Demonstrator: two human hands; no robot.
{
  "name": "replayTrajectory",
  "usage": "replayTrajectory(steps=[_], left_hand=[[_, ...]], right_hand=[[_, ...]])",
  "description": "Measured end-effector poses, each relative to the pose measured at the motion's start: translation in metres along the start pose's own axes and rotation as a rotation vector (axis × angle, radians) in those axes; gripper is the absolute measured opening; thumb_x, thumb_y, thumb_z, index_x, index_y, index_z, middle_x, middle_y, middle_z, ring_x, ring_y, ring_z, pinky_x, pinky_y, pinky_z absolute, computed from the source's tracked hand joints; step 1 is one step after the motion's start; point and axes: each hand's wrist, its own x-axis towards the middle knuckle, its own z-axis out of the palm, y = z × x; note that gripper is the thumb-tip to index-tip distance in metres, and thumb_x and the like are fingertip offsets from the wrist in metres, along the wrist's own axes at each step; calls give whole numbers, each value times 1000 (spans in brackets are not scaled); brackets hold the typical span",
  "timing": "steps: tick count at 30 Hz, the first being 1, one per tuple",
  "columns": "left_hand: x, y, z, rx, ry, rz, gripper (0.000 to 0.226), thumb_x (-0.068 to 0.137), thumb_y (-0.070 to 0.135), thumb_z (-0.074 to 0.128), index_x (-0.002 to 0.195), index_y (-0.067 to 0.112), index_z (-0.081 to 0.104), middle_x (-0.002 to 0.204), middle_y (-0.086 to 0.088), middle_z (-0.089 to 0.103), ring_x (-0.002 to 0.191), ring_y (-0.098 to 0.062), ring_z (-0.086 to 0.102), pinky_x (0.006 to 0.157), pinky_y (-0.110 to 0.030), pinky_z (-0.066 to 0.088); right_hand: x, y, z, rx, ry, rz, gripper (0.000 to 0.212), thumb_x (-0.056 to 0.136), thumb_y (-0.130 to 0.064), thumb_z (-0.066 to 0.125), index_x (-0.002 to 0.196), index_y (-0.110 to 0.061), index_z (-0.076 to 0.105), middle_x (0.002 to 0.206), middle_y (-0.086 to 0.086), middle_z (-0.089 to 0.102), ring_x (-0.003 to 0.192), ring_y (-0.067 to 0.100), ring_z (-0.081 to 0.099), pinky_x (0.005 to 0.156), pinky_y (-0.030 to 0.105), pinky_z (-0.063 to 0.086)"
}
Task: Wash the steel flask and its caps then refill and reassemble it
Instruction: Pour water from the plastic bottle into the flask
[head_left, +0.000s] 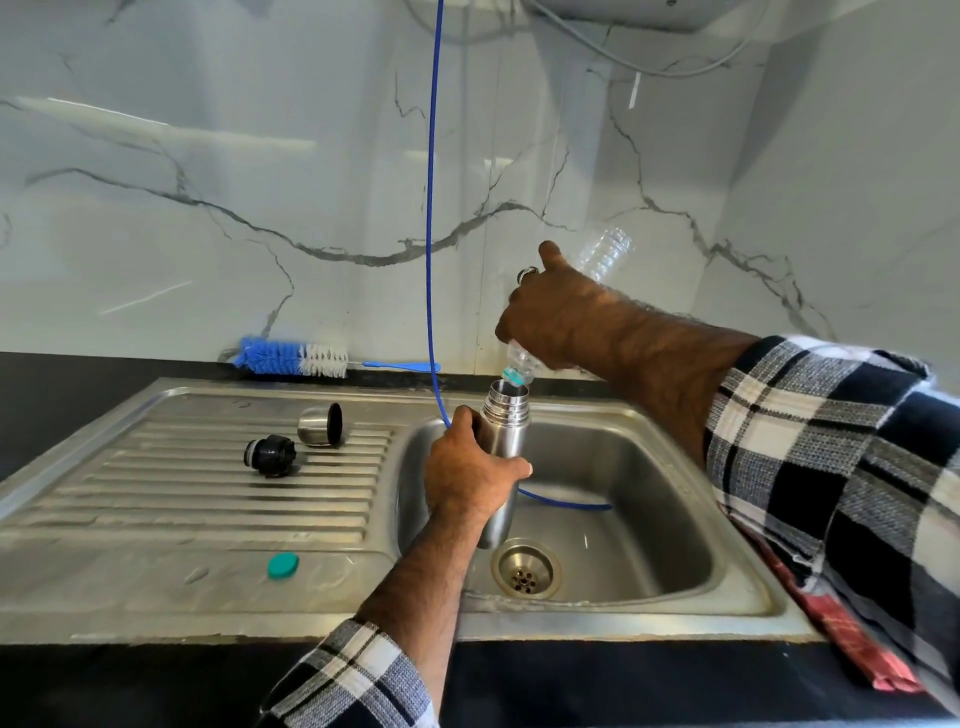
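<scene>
My left hand (465, 475) grips the steel flask (505, 426) upright over the sink basin (649, 519), its mouth uncovered. My right hand (556, 312) holds a clear plastic bottle (605, 252) tipped neck-down, with the bottle's mouth right at the flask's rim. On the ribbed draining board (208, 493) lie the steel outer cap (322, 425) on its side and the black inner stopper (270, 454). A teal bottle lid (283, 565) rests on the sink's front ledge.
A blue and white bottle brush (296, 357) lies along the back of the black counter (78, 389). A thin blue hose (431, 208) hangs down the marble wall into the basin. The drain (525, 566) sits below the flask. A red cloth (841, 639) lies at the right.
</scene>
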Motion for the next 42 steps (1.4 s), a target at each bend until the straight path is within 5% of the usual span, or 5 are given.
replayTrajectory(steps=[26, 31, 35, 38, 42], left_hand=[[0, 0, 0, 11, -1, 1, 67, 54, 40, 101, 100, 30, 54, 98, 12, 70, 86, -15, 69, 71, -29, 56], [-2, 4, -6, -24, 18, 16, 65, 54, 42, 101, 101, 32, 56, 96, 14, 71, 84, -11, 69, 67, -26, 55], [2, 16, -24, -21, 35, 33, 66, 54, 42, 101, 103, 31, 59, 97, 15, 71, 85, -12, 69, 68, -24, 50], [12, 33, -49, -30, 41, 52, 64, 52, 44, 102, 94, 29, 57, 92, 16, 68, 81, -8, 67, 65, -25, 51], [27, 58, -99, -45, 93, 83, 66, 50, 43, 103, 93, 28, 56, 90, 17, 67, 84, -6, 67, 68, -26, 55]], right_hand=[[-1, 7, 2, 29, 25, 30, 50, 90, -39, 77, 138, -36, 60, 128, -3, 70, 122, 28, 62, 115, 63, 27], [-12, 7, 20, 388, -75, 101, 66, 84, -37, 81, 144, -36, 52, 137, 3, 62, 125, 27, 61, 117, 63, 24], [-21, 33, 22, 815, -182, 198, 90, 73, -20, 90, 150, -34, 46, 140, 0, 59, 119, 24, 57, 102, 46, 43], [-22, 47, 18, 1123, -113, 242, 86, 67, -13, 95, 142, -26, 54, 136, 2, 63, 117, 25, 59, 96, 37, 50], [-15, 43, 12, 1700, 102, 353, 83, 58, -14, 97, 129, -28, 57, 119, 2, 71, 112, 27, 67, 90, 45, 55]])
